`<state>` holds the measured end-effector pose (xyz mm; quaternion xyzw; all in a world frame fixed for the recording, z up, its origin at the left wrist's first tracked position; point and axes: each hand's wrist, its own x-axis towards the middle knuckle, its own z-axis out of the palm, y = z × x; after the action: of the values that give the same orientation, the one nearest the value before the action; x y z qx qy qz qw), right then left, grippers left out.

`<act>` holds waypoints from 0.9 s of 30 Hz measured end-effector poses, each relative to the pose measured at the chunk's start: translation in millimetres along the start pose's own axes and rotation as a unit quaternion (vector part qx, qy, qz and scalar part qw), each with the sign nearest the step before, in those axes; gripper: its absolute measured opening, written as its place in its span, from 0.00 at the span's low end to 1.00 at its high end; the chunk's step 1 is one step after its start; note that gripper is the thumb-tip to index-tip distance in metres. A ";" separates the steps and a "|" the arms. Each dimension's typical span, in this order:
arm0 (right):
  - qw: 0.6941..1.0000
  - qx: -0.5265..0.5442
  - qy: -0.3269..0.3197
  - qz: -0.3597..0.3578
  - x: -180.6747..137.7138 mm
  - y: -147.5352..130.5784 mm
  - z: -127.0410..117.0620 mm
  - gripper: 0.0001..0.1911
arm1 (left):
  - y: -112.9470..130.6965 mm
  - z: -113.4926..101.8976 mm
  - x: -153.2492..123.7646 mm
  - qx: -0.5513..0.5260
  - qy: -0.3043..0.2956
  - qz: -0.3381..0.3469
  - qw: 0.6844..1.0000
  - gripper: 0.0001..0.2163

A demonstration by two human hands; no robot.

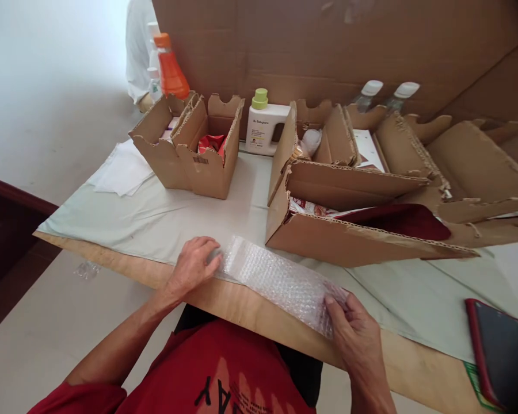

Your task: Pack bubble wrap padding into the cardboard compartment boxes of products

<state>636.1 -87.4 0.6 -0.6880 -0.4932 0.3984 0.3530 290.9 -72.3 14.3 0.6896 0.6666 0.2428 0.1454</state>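
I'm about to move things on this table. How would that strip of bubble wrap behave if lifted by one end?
The bubble wrap is thin and lies flat, so it would probably droop. It looks light; the left hand and right hand each pin an end. The film may feel slippery.

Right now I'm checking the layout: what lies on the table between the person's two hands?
In the head view, a strip of bubble wrap spans the gap; the left hand presses one end, the right hand pinches the other.

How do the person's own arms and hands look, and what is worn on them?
Both the left hand and the right hand are bare: no gloves, rings or watch visible. The forearms are uncovered. A short red sleeve covers the left upper arm, part of a red shirt with dark lettering.
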 end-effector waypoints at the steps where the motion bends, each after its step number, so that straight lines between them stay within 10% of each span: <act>1: 1.000 -0.014 -0.003 0.002 1.1 1.9 -4.1 0.21 | -1.9 -0.8 2.1 0.008 0.012 -0.003 1.000 0.11; 10: 0.999 0.053 0.001 -0.003 -5.5 1.8 -5.7 0.25 | 26.7 46.4 -2.8 -0.018 0.040 0.033 0.998 0.03; 16: 0.992 0.075 -0.084 -0.050 -42.5 -8.6 8.5 0.17 | 11.6 14.0 18.8 -0.108 0.017 -0.043 0.993 0.10; 22: 0.972 0.131 -0.192 -0.023 -82.2 -10.7 68.8 0.32 | 23.6 7.3 89.8 0.029 0.072 0.100 0.992 0.25; 27: 0.971 0.127 -0.199 -0.028 -78.4 -7.6 74.4 0.34 | 7.5 2.4 39.1 -0.023 -0.005 0.197 0.980 0.24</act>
<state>551.0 -153.8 -9.4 -0.5304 -0.5176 0.5770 0.3433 298.3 -33.9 21.8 0.8049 0.5115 0.2786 0.1134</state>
